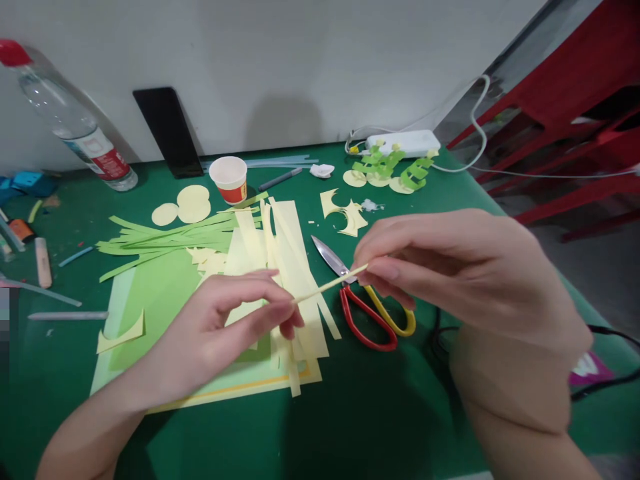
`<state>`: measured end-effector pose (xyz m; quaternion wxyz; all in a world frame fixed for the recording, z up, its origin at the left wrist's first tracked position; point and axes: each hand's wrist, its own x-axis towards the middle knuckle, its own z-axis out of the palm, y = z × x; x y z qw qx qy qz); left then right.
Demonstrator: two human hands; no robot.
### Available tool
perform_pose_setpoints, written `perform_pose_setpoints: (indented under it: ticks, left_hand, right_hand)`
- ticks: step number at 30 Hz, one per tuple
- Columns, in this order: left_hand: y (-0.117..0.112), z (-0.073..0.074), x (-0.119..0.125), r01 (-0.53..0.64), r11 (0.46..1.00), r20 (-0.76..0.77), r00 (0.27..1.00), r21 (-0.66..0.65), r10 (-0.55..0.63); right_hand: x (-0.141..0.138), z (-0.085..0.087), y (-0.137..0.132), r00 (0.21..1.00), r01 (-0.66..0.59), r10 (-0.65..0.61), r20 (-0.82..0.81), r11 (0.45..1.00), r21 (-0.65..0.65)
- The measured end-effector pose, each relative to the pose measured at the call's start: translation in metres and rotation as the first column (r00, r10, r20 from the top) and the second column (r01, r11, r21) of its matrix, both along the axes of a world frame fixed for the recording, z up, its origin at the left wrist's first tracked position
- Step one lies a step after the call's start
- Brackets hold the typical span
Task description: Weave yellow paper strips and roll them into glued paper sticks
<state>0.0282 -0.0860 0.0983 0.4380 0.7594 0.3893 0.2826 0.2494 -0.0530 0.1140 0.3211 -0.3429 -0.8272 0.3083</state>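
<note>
A thin yellow paper strip is stretched between my two hands above the green table. My left hand pinches its lower left end with thumb and fingers closed. My right hand pinches the upper right end. Under the strip lie more yellow paper strips on yellow and light green sheets. Scissors with red and yellow handles rest just below my right hand.
Green paper strips and yellow circles lie at the left. A paper cup, a black phone against the wall, a water bottle, a white power strip with green paper curls, and cables at the right.
</note>
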Motion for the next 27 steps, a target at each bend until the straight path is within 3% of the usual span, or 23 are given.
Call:
perform_pose_setpoints:
  ticks: [2,5,7,9,14,19,27]
  left_hand:
    - [-0.001,-0.002,0.002,-0.103,0.947,-0.106,0.984,0.305,0.141]
    - [-0.001,-0.008,0.003,-0.089,0.709,-0.182,0.937,0.699,0.297]
    - [0.0,-0.012,0.004,0.001,0.603,-0.23,0.925,0.798,0.303]
    - [0.0,-0.013,0.004,0.07,0.563,-0.282,0.911,0.824,0.3]
    - [-0.002,-0.013,0.007,0.113,0.572,-0.346,0.883,0.812,0.317]
    - [-0.003,-0.014,0.008,0.113,0.59,-0.332,0.902,0.799,0.277]
    - [-0.002,-0.006,0.008,0.009,0.659,-0.219,0.946,0.752,0.238]
  right_hand:
    - [0.001,-0.003,0.0,0.998,-0.022,0.021,0.064,0.999,0.023]
    - [0.002,-0.012,-0.001,0.973,-0.067,0.051,0.224,0.996,0.061]
    - [0.001,-0.017,-0.002,0.952,-0.087,0.057,0.299,0.993,0.085]
    - [-0.002,-0.02,-0.003,0.947,-0.102,0.061,0.316,0.988,0.115]
    - [-0.011,-0.019,-0.009,0.958,-0.151,0.124,0.26,0.985,0.084]
    - [-0.017,-0.021,-0.014,0.98,-0.145,0.132,0.148,0.986,0.083]
    - [-0.018,-0.022,-0.017,0.987,-0.139,0.122,0.103,0.974,0.18]
